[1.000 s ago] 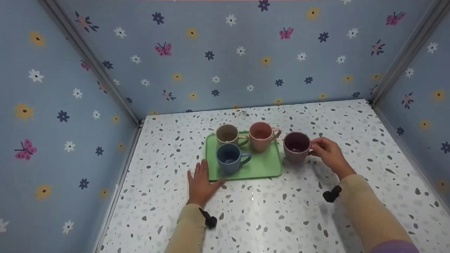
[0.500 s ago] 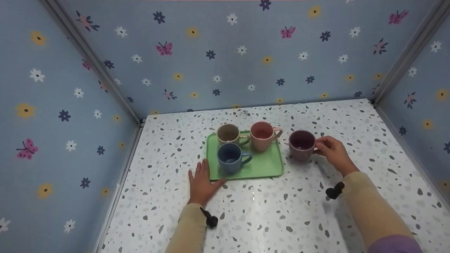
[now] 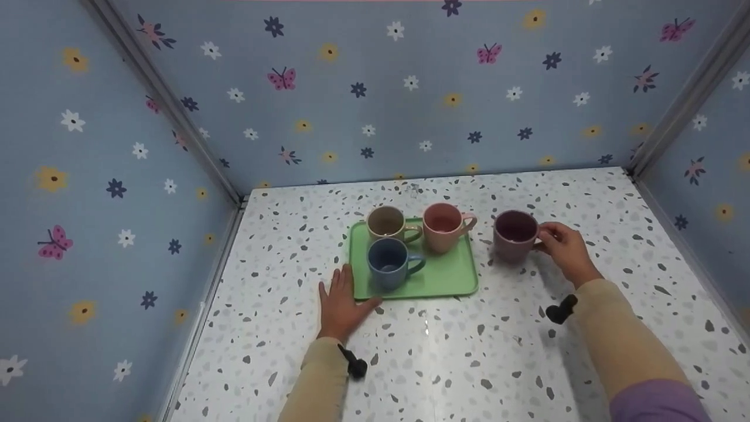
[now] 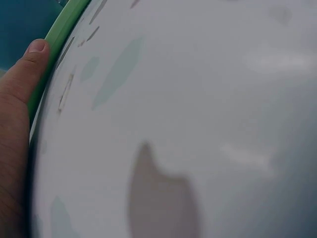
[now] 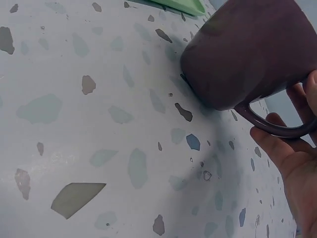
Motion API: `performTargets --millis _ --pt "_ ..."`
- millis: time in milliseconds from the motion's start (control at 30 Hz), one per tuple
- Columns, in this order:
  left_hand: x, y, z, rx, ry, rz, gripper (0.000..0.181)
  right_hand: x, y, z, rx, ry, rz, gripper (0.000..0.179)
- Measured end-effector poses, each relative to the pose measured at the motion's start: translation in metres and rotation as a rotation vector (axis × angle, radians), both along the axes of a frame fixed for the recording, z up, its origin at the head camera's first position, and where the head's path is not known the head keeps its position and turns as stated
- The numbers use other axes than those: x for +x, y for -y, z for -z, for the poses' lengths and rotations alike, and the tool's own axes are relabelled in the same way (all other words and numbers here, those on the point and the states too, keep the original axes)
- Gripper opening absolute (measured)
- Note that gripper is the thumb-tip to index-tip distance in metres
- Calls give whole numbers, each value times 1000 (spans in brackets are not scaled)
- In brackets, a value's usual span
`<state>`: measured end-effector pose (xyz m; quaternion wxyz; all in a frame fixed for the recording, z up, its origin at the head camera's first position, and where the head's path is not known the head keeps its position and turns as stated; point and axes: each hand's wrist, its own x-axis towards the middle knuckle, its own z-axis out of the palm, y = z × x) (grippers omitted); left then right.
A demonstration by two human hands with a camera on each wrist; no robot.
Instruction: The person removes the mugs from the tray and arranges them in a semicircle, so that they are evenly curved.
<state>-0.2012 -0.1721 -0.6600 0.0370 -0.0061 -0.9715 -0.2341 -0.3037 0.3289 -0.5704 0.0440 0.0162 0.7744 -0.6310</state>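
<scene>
The white surface (image 3: pixel 457 346), flecked grey and pale green, fills the lower middle of the frame. A green tray (image 3: pixel 436 280) lies on it just below centre, the left hand (image 3: pixel 340 308) against its lower-left corner; whether the plum mug (image 3: pixel 514 249) at right touches the surface is unclear

Even, diffuse light fills the head view, bright on the bench (image 3: pixel 433 357) and duller on the walls (image 3: pixel 398 111). A soft shadow lies beside the right sleeve (image 3: pixel 627 340), and fine detail looks slightly soft. The left wrist view is dim and greyish: the bench's pattern is blurred and stretched, pale glare smears the right side, and the lower right corner darkens. The right wrist view is crisper, cool in tint, with a broad blurry shadow below the dark mug (image 5: pixel 252 54) and faint glare at lower left.
</scene>
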Motion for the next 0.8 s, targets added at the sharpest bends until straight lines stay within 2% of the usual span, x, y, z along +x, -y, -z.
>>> performTargets --millis 233,400,567,800 --pt "0 -1 0 -1 15 -9 119 -8 1 -1 -11 8 42 40" --pt "1 0 0 3 -7 -11 118 -14 0 0 -10 25 36 42" --pt "0 1 1 -3 -25 -8 117 -19 -1 -2 34 33 17 44" --pt "1 1 1 -10 9 -12 119 -18 -6 -3 103 56 -2 45"
